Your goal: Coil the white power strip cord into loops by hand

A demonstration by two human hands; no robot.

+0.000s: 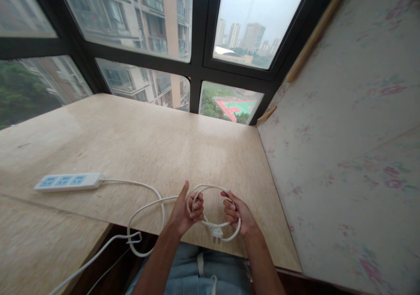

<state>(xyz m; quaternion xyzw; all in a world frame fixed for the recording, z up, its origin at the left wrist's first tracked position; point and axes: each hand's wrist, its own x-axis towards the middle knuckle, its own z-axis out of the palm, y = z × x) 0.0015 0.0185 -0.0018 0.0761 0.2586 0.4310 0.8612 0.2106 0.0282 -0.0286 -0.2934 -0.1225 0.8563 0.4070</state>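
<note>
The white extension cord (213,186) hangs in a small coil between the two hands above the ledge's front edge, its plug (215,231) dangling at the bottom. The left hand (187,208) has its fingers curled round one side of the coil, thumb raised; the right hand (239,209) grips the other. Good handling here probably means loops of equal size, a light grip and no twist; the slack loop over the edge, crossed by another white cable (98,253), could snag. To the left, the power strip (68,181) lies flat on the marble-patterned ledge (124,142). Beyond stand dark window frames (196,32), with apartment blocks and a sports court (236,107) outside; floral wallpaper (337,124) covers the right wall.
</note>
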